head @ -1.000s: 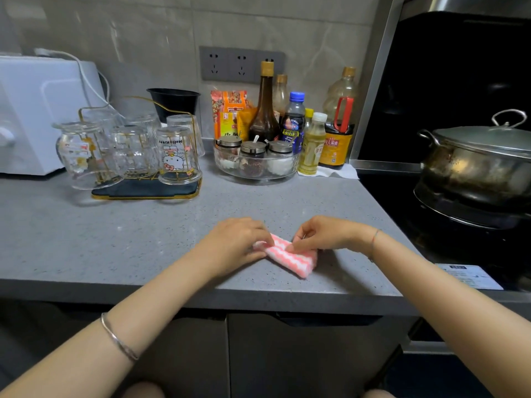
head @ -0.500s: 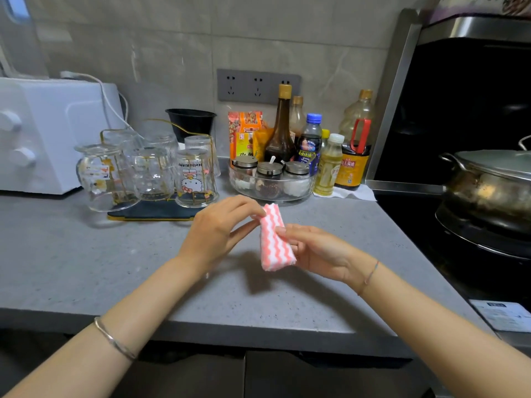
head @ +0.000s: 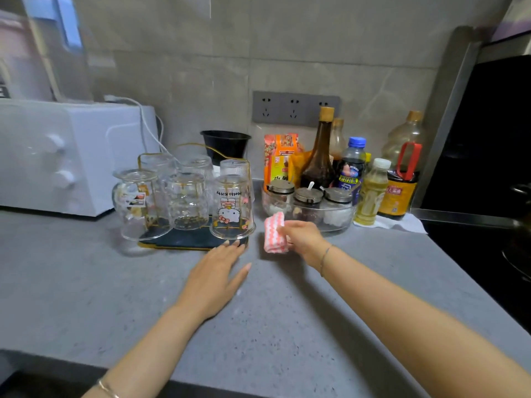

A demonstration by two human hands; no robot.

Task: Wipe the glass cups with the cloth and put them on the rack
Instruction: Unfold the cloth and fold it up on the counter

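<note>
Several glass cups stand upside down on a gold wire rack with a dark tray (head: 184, 242) at the back left of the grey counter. The nearest is a cartoon-printed cup (head: 232, 207) at the rack's front right corner. My left hand (head: 217, 275) stretches out flat with straight fingers, its fingertips at the tray's front edge just below that cup. My right hand (head: 301, 239) grips a folded pink-and-white striped cloth (head: 274, 234), held upright above the counter to the right of the rack.
A white oven (head: 66, 156) stands at the far left. A glass bowl of spice jars (head: 310, 208), sauce bottles (head: 319, 156) and a black bowl (head: 225, 143) line the back wall. A stove with a pot (head: 520, 225) lies to the right.
My left hand let go of the cloth and reached forward to the rack's tray. My right hand carried the cloth up and away toward the spice bowl. The camera moved closer.
</note>
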